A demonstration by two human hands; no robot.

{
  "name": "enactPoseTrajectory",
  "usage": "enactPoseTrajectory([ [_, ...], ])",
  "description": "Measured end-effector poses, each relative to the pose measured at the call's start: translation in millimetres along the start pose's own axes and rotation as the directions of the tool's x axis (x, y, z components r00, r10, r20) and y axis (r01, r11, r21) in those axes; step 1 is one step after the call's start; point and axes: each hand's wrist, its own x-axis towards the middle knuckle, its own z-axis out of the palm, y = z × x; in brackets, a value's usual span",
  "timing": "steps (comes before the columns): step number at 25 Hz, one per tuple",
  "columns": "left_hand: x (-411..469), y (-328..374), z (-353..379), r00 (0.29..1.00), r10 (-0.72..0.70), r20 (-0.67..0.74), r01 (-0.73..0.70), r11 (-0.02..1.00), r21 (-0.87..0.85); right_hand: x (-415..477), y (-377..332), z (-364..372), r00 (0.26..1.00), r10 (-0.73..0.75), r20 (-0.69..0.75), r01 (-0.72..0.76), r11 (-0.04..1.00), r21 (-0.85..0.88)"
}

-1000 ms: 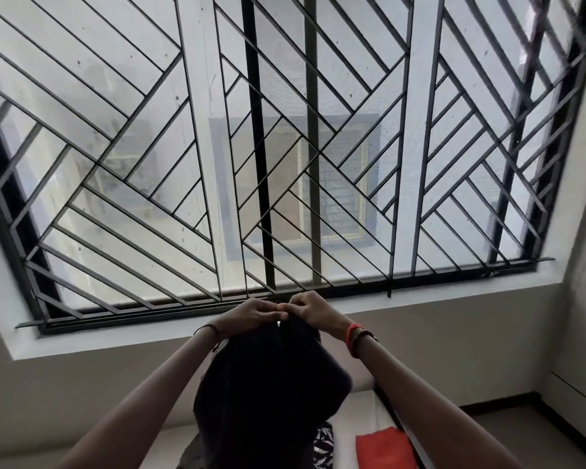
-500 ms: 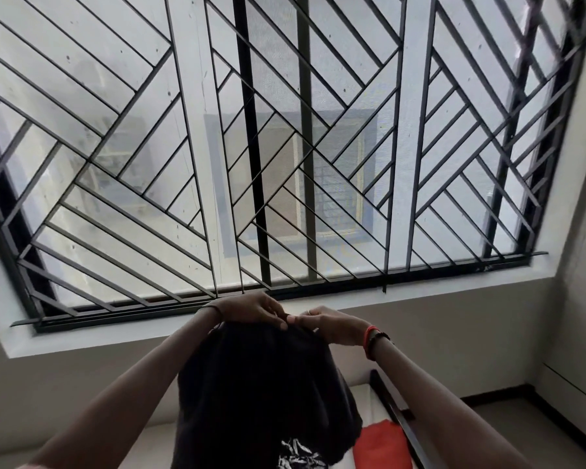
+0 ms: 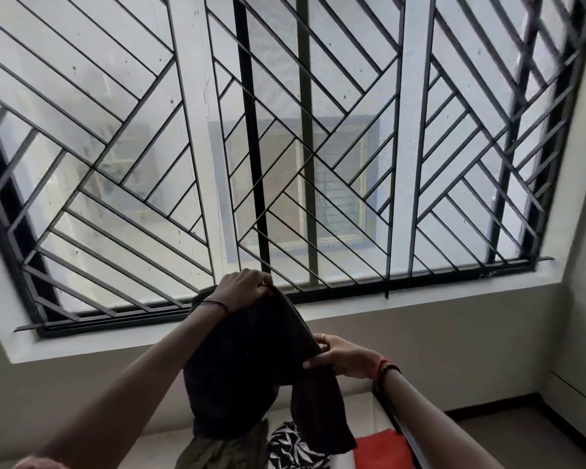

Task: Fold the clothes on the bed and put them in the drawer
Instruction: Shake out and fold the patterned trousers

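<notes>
a wide barred window (image 3: 301, 147) fills most of the view, its dark grille set above a pale sill, so the person is plainly facing the wall with the head tipped up rather than down at the work. below it, at the bottom edge, a strip of the bed (image 3: 362, 411) shows, with more clothes waiting on it: an olive green piece (image 3: 224, 451), a black and white patterned piece (image 3: 295, 448) and a red piece (image 3: 379, 448), lying close together and likely overlapping, though the frame cuts them off.

the black garment (image 3: 247, 367) hangs in the air in front of the sill, clear of the bed, lifted high so that its own weight pulls it straight before any fold is made. it slopes from upper left down to the right because the two hands grip it at different heights.

the left hand (image 3: 242, 289) is the higher one, fingers pinched tight on the top corner of the cloth, acting as the anchor. the right hand (image 3: 345, 357) sits lower at the garment's right edge, thumb and fingers closed on the hem, probably feeling along for the matching corner. a narrow part of the cloth trails down below that hand toward the pile.

no drawer is in view; folding looks barely begun.
</notes>
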Motion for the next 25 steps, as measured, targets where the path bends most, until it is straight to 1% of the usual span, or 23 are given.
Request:
enactPoseTrajectory([
  [3, 5, 2, -2, 0.997, -0.026, -0.075, 0.027, 1.000, 0.015, 5, 9, -3, 0.998, -0.043, -0.044, 0.042, 0.999, -0.025],
  [6, 8, 2, -5, 0.989, -0.057, -0.140, 0.056, 0.998, -0.011, 10, 20, -6, 0.993, -0.072, -0.092, 0.061, 0.992, -0.115],
  [10, 13, -7, -11, 0.970, -0.101, -0.221, 0.085, 0.993, -0.083, 15, 41, -7, 0.976, -0.145, -0.164, 0.099, 0.961, -0.260],
  [12, 15, -12, -12, 0.962, -0.118, -0.245, 0.096, 0.991, -0.097, 16, 46, -6, 0.967, -0.151, -0.204, 0.097, 0.963, -0.253],
  [15, 19, -16, -8, 0.956, -0.134, -0.260, 0.117, 0.990, -0.079, 20, 48, -5, 0.958, -0.146, -0.245, 0.086, 0.966, -0.243],
  [19, 21, -26, -2, 0.946, -0.186, -0.264, 0.167, 0.981, -0.096, 30, 53, -5, 0.952, -0.133, -0.275, 0.040, 0.947, -0.318],
  [22, 22, -32, 1, 0.939, -0.221, -0.263, 0.200, 0.974, -0.107, 38, 60, -3, 0.916, -0.146, -0.373, -0.011, 0.921, -0.389],
  [25, 22, -38, 7, 0.937, -0.242, -0.251, 0.219, 0.969, -0.118, 41, 58, -1, 0.875, -0.155, -0.459, -0.052, 0.912, -0.406],
])
